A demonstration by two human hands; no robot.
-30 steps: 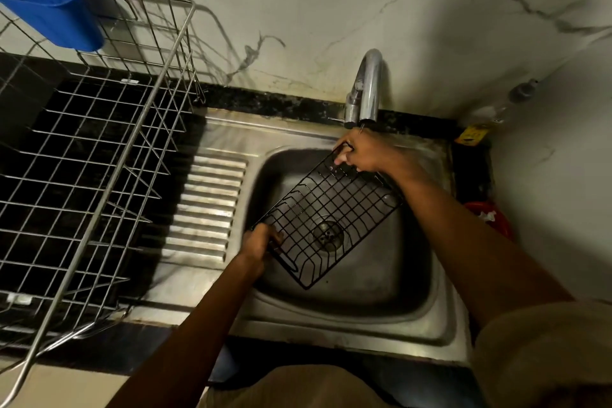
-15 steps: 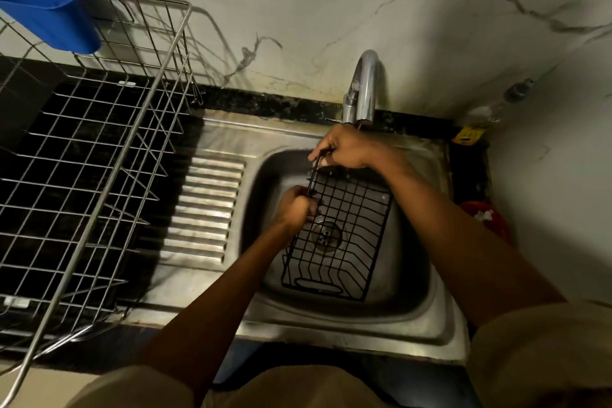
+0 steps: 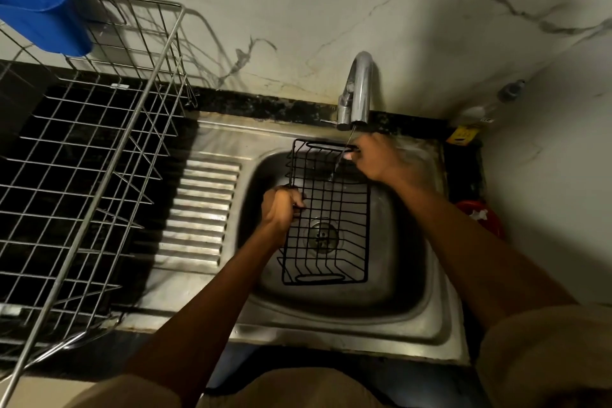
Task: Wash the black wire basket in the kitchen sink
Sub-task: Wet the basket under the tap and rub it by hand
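A rectangular black wire basket (image 3: 329,215) stands in the bowl of the stainless-steel kitchen sink (image 3: 427,325), its long axis running near to far, over the round drain (image 3: 323,237) and below the curved chrome tap (image 3: 359,89), from which a thin stream of water falls onto its far end. The left hand (image 3: 281,209) has its fingers curled around the basket's left rim, while the right hand (image 3: 381,159) pinches the far-right corner. To the left, a silver wire dish rack (image 3: 99,149) carries a blue plastic cup (image 3: 43,21) at its far edge.

Basket: black rectangular wire-grid basket (image 3: 334,215) with looped end handles, open side up
Pose: long axis running front to back, far end raised
Place: inside the stainless steel kitchen sink (image 3: 407,278), over its drain
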